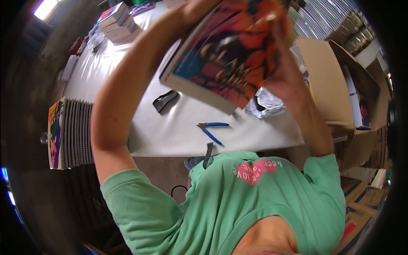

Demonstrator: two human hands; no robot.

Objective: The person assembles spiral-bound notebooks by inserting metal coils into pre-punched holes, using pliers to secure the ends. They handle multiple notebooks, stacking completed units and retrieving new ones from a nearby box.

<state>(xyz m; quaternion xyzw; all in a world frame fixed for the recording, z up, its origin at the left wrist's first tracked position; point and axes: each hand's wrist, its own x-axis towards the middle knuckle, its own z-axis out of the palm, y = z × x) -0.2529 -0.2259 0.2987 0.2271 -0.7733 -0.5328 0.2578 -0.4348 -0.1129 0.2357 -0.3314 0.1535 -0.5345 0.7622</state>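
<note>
A thick book with a bright orange, red and blue cover is held up, tilted, above the white table; it could be one book or a stack. My right hand, a little blurred, grips its right side. At the far left end of the book is my left hand, closed around it, its fingers mostly hidden by the cover and the picture's top edge. Below the book lie blue-handled cutting pliers, a black strap-like piece and a crumpled silvery wrapper.
The white table stretches away to the left. A stack of spiral-bound books stands at the left, and further stacks of books sit at the far left. On the right is an open cardboard box with books inside. A dark strip hangs at the near edge.
</note>
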